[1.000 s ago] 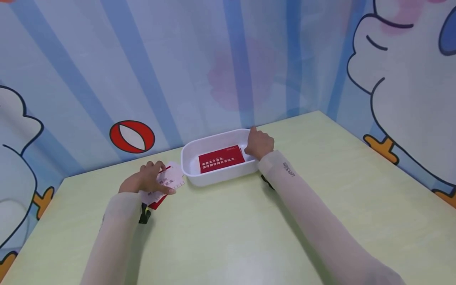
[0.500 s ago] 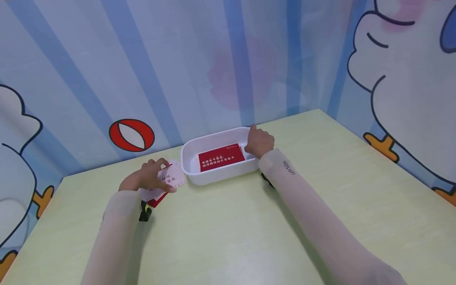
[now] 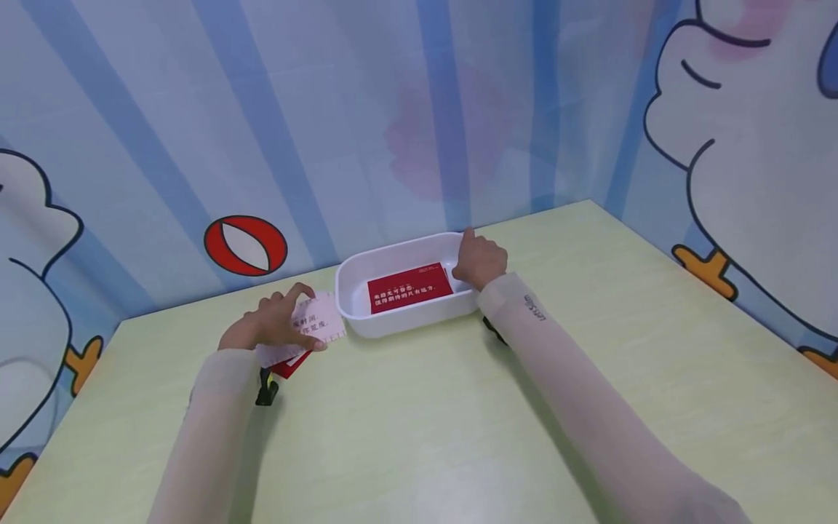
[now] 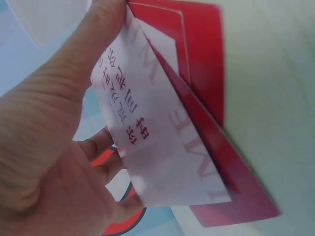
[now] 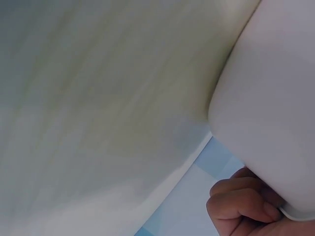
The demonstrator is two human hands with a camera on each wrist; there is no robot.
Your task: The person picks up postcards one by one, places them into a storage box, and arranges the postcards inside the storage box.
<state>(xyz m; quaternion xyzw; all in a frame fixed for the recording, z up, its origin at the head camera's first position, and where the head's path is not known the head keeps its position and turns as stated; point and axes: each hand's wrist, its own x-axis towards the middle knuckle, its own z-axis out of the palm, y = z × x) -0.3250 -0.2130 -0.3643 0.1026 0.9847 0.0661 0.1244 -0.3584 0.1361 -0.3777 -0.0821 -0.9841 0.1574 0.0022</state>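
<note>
My left hand [image 3: 271, 324] pinches a pale pink card [image 4: 142, 123] with dark red lettering, thumb on one edge and fingers on the opposite one. In the left wrist view the card is tilted over several red cards [image 4: 204, 54] fanned out under it. Whether the hand also holds any of those red ones, I cannot tell. At the far right end of a white plastic tray [image 3: 412, 320], my right hand [image 3: 481, 260] grips the rim with curled fingers. A red card [image 3: 409, 289] with white writing lies inside the tray.
A pale yellow-green tabletop [image 3: 406, 415] bears everything. Directly behind the tray, a blue striped curtain [image 3: 353, 131] printed with cartoon figures meets the table's back edge. More printed curtain [image 3: 753, 182] runs along the right side.
In my left hand the pale card has shifted slightly to the right, and the red strip by its upper edge is covered. My right hand and the tray stay put.
</note>
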